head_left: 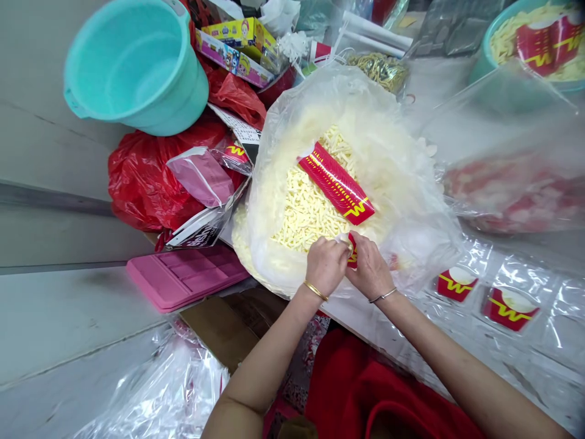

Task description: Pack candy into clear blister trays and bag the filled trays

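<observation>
Close together at the near edge of a big plastic bag (pixel 402 158), my two hands meet over a small red carton (pixel 352 251) with yellow print. My right hand (pixel 372 268) grips this carton from the right. Closed at the carton's mouth is my left hand (pixel 325 265), with pale pieces showing at its fingertips; the fingers partly hide them. Inside the bag lies a heap of short pale yellow sticks (pixel 308 210), like small fries. A nested stack of red cartons (pixel 336 183) rests on the heap.
An aqua bucket (pixel 132 67) stands at upper left above red plastic bags (pixel 150 177). Below lies a pink tray (pixel 187 277). On the right are packed red cartons (pixel 509 310) in clear plastic, a blurred clear bag (pixel 516 189) and a teal basin (pixel 484 67) holding sticks and cartons.
</observation>
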`<state>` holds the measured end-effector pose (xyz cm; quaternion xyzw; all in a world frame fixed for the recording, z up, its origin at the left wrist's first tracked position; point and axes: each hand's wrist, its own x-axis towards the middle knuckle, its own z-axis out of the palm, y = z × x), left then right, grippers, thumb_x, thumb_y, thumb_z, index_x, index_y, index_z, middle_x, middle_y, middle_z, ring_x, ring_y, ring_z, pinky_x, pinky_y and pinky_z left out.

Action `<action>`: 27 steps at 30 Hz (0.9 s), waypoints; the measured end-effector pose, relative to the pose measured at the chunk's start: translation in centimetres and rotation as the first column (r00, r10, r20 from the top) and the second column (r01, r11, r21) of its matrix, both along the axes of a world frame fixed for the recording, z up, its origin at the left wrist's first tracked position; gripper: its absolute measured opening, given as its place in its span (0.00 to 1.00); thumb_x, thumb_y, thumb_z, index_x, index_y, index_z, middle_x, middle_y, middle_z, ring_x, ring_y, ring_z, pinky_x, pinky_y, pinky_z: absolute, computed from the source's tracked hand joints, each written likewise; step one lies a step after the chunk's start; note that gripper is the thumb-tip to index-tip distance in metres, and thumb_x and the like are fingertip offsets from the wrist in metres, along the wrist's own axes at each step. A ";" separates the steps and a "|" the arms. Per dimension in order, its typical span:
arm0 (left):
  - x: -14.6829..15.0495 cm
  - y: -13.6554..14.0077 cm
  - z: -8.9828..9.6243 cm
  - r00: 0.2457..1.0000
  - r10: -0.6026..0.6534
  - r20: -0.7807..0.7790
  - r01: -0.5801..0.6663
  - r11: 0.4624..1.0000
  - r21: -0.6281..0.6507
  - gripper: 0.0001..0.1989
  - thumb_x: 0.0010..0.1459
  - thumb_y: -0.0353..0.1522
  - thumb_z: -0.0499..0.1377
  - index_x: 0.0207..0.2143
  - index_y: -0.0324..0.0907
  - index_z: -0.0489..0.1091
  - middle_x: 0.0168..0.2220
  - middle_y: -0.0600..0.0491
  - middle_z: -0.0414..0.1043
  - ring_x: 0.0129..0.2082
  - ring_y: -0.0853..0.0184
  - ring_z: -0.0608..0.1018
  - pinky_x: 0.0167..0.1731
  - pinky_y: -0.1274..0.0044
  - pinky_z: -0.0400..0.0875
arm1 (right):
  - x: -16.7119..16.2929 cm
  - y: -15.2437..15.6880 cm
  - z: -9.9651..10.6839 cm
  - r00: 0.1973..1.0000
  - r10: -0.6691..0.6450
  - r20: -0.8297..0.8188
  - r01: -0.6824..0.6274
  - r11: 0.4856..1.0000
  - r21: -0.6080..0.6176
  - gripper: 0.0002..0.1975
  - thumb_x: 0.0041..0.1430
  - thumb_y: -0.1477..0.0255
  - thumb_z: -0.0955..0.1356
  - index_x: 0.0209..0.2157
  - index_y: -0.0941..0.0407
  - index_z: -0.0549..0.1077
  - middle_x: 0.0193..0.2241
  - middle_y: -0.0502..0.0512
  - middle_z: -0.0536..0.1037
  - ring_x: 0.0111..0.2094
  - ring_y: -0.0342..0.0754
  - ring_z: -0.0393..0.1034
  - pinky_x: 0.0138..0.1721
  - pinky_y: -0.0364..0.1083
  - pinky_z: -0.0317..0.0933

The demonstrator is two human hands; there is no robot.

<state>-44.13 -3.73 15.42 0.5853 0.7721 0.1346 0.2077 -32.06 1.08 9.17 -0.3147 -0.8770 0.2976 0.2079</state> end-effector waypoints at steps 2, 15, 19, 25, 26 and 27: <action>0.8 -0.4 0.0 0.998 -0.054 -0.032 0.053 0.998 -0.047 0.09 0.59 0.29 0.52 0.29 0.42 0.70 0.30 0.49 0.73 0.37 0.61 0.72 0.40 0.69 0.63 | 0.5 -0.2 -0.2 0.999 0.028 -0.026 -0.028 1.000 0.005 0.34 0.55 0.75 0.64 0.61 0.59 0.47 0.51 0.67 0.65 0.51 0.59 0.61 0.48 0.58 0.62; -8.0 -1.3 -4.3 0.960 0.145 -0.240 -0.191 0.965 -0.181 0.07 0.51 0.27 0.56 0.35 0.41 0.67 0.38 0.47 0.69 0.39 0.61 0.72 0.38 0.71 0.65 | 2.1 -0.5 -1.5 0.996 -0.076 -0.039 0.072 0.994 -0.086 0.38 0.56 0.59 0.67 0.61 0.60 0.49 0.53 0.67 0.65 0.52 0.59 0.62 0.52 0.58 0.60; -8.7 -1.0 -4.4 0.869 0.403 0.287 -0.405 0.913 -0.054 0.04 0.51 0.31 0.57 0.31 0.41 0.66 0.26 0.55 0.65 0.27 0.70 0.70 0.30 0.77 0.65 | 2.1 -0.2 -1.1 0.995 -0.099 -0.030 0.096 0.991 -0.097 0.38 0.55 0.59 0.67 0.61 0.60 0.50 0.53 0.67 0.65 0.51 0.59 0.63 0.51 0.58 0.61; -7.5 -0.7 -0.9 0.285 0.438 0.853 -0.520 0.818 -0.246 0.14 0.46 0.36 0.62 0.34 0.39 0.67 0.26 0.58 0.64 0.23 0.77 0.65 0.24 0.83 0.62 | -0.1 0.1 -0.4 0.997 -0.061 -0.040 0.057 0.994 -0.097 0.38 0.55 0.60 0.67 0.61 0.59 0.48 0.52 0.67 0.65 0.52 0.59 0.62 0.51 0.59 0.61; -7.0 -0.6 -0.5 0.247 0.425 0.871 -0.504 0.824 -0.259 0.14 0.46 0.36 0.61 0.35 0.40 0.68 0.27 0.58 0.65 0.23 0.77 0.66 0.24 0.83 0.62 | -0.6 0.1 -0.2 0.997 -0.058 -0.048 0.053 0.994 -0.099 0.38 0.55 0.60 0.67 0.61 0.59 0.48 0.52 0.67 0.65 0.52 0.59 0.61 0.51 0.59 0.61; -6.5 -0.4 -0.3 0.235 0.414 0.880 -0.486 0.834 -0.262 0.13 0.46 0.36 0.61 0.35 0.40 0.68 0.28 0.57 0.66 0.24 0.77 0.66 0.25 0.83 0.62 | -1.1 0.1 0.0 0.997 -0.060 -0.055 0.054 0.993 -0.104 0.38 0.55 0.60 0.67 0.61 0.59 0.48 0.52 0.67 0.65 0.52 0.59 0.61 0.51 0.58 0.61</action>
